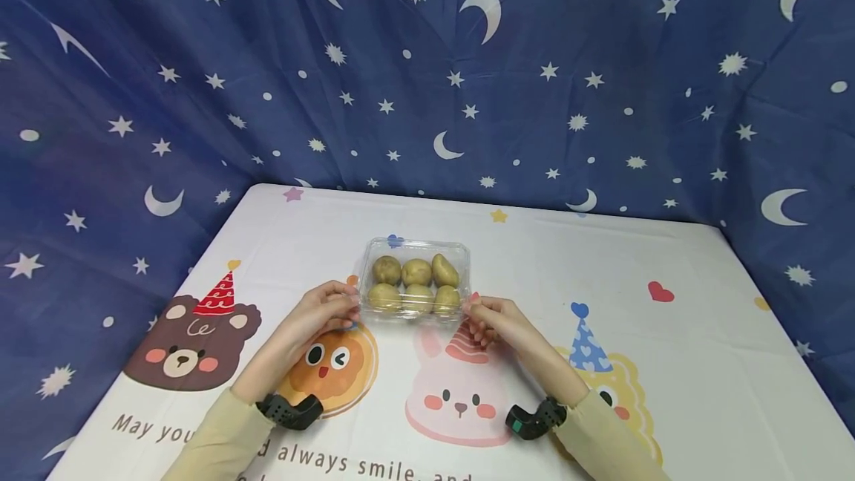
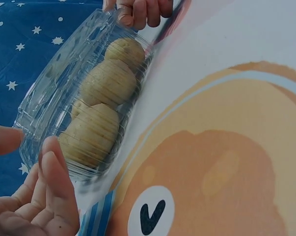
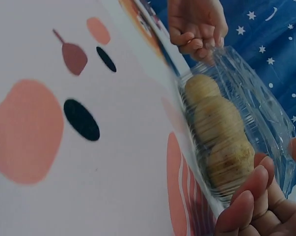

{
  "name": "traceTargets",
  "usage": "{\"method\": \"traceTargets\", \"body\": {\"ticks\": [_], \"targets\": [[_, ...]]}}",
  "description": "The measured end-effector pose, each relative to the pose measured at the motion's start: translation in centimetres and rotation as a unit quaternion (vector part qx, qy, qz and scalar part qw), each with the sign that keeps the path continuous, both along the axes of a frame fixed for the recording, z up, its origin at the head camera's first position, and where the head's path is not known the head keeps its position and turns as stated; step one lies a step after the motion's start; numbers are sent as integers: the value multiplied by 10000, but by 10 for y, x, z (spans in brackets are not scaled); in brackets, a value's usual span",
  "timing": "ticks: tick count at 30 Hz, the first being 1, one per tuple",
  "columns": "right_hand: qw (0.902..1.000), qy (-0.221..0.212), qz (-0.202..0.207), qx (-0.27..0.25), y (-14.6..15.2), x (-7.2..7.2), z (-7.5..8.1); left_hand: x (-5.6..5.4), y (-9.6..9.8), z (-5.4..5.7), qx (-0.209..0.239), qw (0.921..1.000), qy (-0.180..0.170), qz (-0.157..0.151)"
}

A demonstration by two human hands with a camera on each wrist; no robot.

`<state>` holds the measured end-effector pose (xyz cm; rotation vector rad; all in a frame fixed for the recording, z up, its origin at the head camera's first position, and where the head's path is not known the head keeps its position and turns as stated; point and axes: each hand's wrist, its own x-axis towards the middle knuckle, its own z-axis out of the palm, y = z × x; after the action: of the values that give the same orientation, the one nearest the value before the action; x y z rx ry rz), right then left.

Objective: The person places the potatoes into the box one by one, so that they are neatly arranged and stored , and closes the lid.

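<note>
A clear plastic clamshell box (image 1: 415, 245) holds several potatoes (image 1: 417, 272) in two rows, and its lid lies over them. At the box's left end, my left hand (image 1: 325, 308) grips the near corner between thumb and fingers. My right hand (image 1: 499, 320) pinches the opposite end near its front corner. The left wrist view shows the ribbed side of the box, with the left thumb (image 2: 5, 139) at the lid's edge. In the right wrist view, the right fingers (image 3: 251, 189) curl beside the lower wall.
The box stands on a white tablecloth (image 1: 574, 258) printed with cartoon animals and lettering. Behind and to the left hangs a dark blue curtain (image 1: 414, 80) with moons and stars. A black camera band is on each wrist.
</note>
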<state>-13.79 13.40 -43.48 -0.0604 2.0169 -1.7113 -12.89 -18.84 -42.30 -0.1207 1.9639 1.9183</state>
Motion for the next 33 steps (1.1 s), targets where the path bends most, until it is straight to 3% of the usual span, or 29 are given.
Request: {"method": "traceTargets", "body": {"ticks": [6,17,33], "targets": [[9983,-201,98,-545,0,0,1,-1,0,-1,309,9991,-155,-234],[9974,-192,-136,-675,-5,2,1,-4,0,-4,694,9969,-274,-263],[9968,-264,-309,-690,-8,2,1,-5,6,-8,616,9980,-54,-85]]}}
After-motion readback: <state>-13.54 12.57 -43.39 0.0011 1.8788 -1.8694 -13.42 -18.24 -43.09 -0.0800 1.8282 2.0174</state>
